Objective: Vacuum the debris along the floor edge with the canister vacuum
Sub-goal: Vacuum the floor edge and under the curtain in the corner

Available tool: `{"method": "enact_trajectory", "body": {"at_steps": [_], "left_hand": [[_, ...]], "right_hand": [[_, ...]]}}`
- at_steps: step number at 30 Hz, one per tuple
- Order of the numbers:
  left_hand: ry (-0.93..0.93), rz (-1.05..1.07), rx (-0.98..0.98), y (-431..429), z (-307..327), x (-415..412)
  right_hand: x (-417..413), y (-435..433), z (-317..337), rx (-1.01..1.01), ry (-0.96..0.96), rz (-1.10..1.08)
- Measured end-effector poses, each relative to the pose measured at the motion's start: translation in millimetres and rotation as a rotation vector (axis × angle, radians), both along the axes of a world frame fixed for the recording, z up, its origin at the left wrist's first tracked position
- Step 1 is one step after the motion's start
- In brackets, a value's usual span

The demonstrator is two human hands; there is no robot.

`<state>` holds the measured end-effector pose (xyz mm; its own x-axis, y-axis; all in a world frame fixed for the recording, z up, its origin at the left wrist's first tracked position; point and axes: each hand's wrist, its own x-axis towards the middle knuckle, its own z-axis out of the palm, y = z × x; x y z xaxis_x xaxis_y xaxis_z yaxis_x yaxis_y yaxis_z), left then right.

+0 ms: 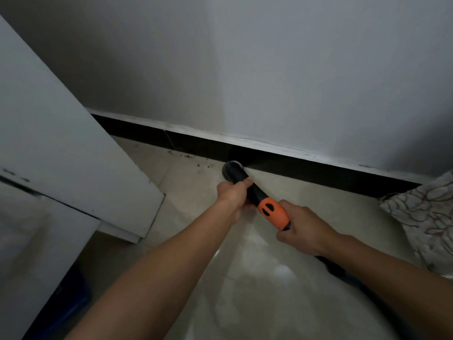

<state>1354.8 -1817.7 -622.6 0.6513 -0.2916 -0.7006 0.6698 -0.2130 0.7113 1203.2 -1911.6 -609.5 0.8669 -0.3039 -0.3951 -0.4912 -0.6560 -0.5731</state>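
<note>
Head cam: my left hand [234, 193] wraps the black tube [255, 194] just behind the nozzle [231, 171], and my right hand [304, 231] grips the orange handle [273, 212]. The nozzle sits at the floor's [282, 192] far edge against the black skirting [306, 169], with the debris [188, 157] just to its left. I'd guess it's stiff, light plastic. No branding I can read.

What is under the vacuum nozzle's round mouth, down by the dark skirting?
The nozzle mouth sits on pale floor tile at the foot of the skirting; anything beneath it is covered. Dark debris specks lie uncovered just left of it.
</note>
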Motion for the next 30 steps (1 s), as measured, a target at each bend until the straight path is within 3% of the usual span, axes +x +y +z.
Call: {"method": "enact_trajectory", "body": {"at_steps": [6, 19, 23, 30], "left_hand": [[-0.091, 0.194, 0.034, 34.1, -2.0, 59.3], [-0.214, 0.348, 0.170, 66.7, -2.9, 128.5], [-0.161, 0.263, 0.122, 68.4, -0.8, 117.7], [-0.018, -0.008, 0.033, 60.2, 1.7, 16.5]], "right_hand": [[73.0, 29.4, -7.8, -0.107, -0.052, 0.126], [160.5, 61.8, -1.1, -0.276, -0.081, 0.272], [141.2, 59.6, 6.9, -0.274, -0.066, 0.255], [23.3, 53.5, 10.9, -0.274, 0.004, 0.146]]}}
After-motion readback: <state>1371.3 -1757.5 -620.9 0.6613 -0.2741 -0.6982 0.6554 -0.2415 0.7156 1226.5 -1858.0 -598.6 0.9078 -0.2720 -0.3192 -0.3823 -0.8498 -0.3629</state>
